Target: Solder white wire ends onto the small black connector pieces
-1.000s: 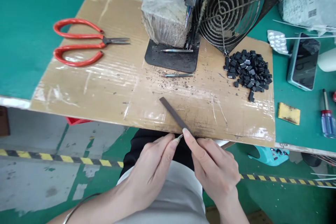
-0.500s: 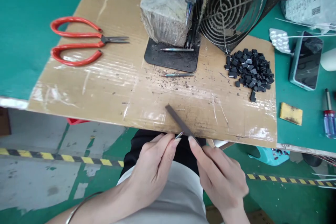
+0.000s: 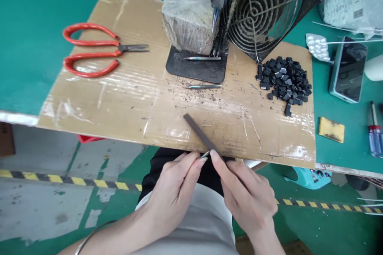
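My left hand (image 3: 178, 189) is closed, pinching a small soldering iron tip (image 3: 205, 154) between thumb and forefinger. Its bright end points up to the right. My right hand (image 3: 247, 195) grips a flat dark file (image 3: 198, 130), forefinger laid along it and the far end reaching up-left over the cardboard. Where the two hands meet, the file crosses the end of the soldering iron tip, apparently touching it. Beyond them a similar tip (image 3: 205, 86) lies on the cardboard, and another (image 3: 202, 58) rests on a black base plate (image 3: 196, 72).
A cardboard sheet (image 3: 131, 107) covers part of the green table. Red-handled scissors (image 3: 91, 50) lie left. Behind stand a wrapped block (image 3: 188, 24) and a round fan guard (image 3: 254, 12). Black connectors (image 3: 285, 81) are heaped right, near a phone (image 3: 348, 69), yellow sponge (image 3: 331, 129) and screwdriver (image 3: 375, 131).
My right hand and the file have slid a little up and to the left across the soldering iron tip. My left hand stays nearly in place. The view has shifted slightly.
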`<state>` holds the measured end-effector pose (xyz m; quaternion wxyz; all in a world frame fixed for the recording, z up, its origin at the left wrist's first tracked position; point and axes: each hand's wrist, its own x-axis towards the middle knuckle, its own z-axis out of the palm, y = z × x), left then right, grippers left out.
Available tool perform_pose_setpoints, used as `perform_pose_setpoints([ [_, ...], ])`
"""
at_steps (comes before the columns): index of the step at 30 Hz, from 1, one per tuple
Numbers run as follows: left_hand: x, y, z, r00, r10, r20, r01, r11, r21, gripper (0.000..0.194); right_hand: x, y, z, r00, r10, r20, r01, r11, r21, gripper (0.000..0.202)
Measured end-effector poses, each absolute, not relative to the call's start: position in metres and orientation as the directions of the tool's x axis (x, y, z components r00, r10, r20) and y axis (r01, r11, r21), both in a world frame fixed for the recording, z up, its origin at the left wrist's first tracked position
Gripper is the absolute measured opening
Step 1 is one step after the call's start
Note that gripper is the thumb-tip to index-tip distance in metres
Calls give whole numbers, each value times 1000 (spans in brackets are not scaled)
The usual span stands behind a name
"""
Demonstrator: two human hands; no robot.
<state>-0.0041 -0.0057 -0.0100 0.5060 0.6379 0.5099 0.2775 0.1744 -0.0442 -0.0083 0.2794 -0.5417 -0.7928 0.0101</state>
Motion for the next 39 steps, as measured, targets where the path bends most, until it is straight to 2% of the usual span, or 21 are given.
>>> perform_pose_setpoints([
  [4, -4, -6, -10, 348, 924, -157, 405, 3, 914, 33, 178, -55, -5, -246, 888, 388, 874, 376, -308, 34],
  [9, -5, -5, -10, 315, 946, -69, 459, -88, 884, 32, 173, -45, -7, -237, 862, 449, 850, 408, -334, 32],
  [14, -4, -2, -6, 355, 914, -198, 402, 42, 915, 34, 178, -53, -4, -252, 887, 388, 880, 376, -289, 35],
  [20, -6, -4, -7, 329, 913, -243, 358, 118, 926, 36, 174, -43, -8, -252, 858, 449, 844, 421, -331, 32],
  [25, -5, -2, -4, 355, 885, -301, 337, 180, 924, 38, 180, -56, -3, -263, 891, 369, 869, 386, -311, 35],
  [30, -7, -3, -6, 336, 924, -181, 415, 27, 909, 35, 175, -46, -8, -236, 865, 443, 859, 399, -322, 31],
  [33, -7, -3, -7, 333, 936, -118, 461, -52, 886, 32, 176, -49, -7, -243, 876, 416, 858, 394, -329, 35],
  [39, -7, -3, -7, 346, 927, -147, 445, -24, 895, 32, 179, -54, -5, -252, 877, 409, 869, 392, -303, 32],
])
